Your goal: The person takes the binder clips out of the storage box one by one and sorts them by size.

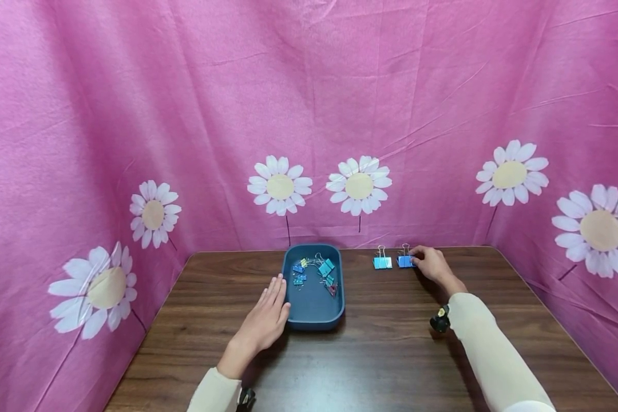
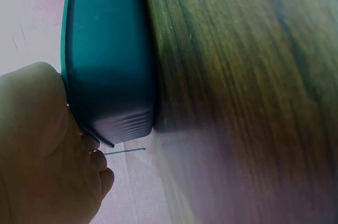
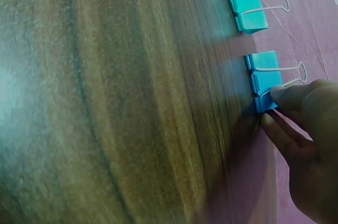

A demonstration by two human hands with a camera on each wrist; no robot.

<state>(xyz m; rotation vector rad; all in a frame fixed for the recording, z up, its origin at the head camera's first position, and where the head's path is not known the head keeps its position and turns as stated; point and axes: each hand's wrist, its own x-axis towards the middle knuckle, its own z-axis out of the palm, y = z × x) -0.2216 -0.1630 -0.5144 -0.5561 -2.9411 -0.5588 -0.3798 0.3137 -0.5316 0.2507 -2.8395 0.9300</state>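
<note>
At the table's far edge, my right hand (image 1: 434,264) pinches a blue binder clip (image 1: 405,261) at its right end. In the right wrist view, thumb and fingers meet at one end of that blue clip (image 3: 264,78), whose wire handles stick out. A turquoise binder clip (image 1: 383,262) stands just left of it, apart from it. My left hand (image 1: 265,315) rests with straight fingers along the left side of a dark blue-green tray (image 1: 314,315). Inside the tray are several small binder clips, including a teal one (image 1: 326,267) and a dark red one (image 1: 332,290).
The brown wooden table (image 1: 386,355) has its far edge close behind the tray and the two standing clips. A pink curtain (image 1: 309,103) with white daisies hangs behind and along both sides.
</note>
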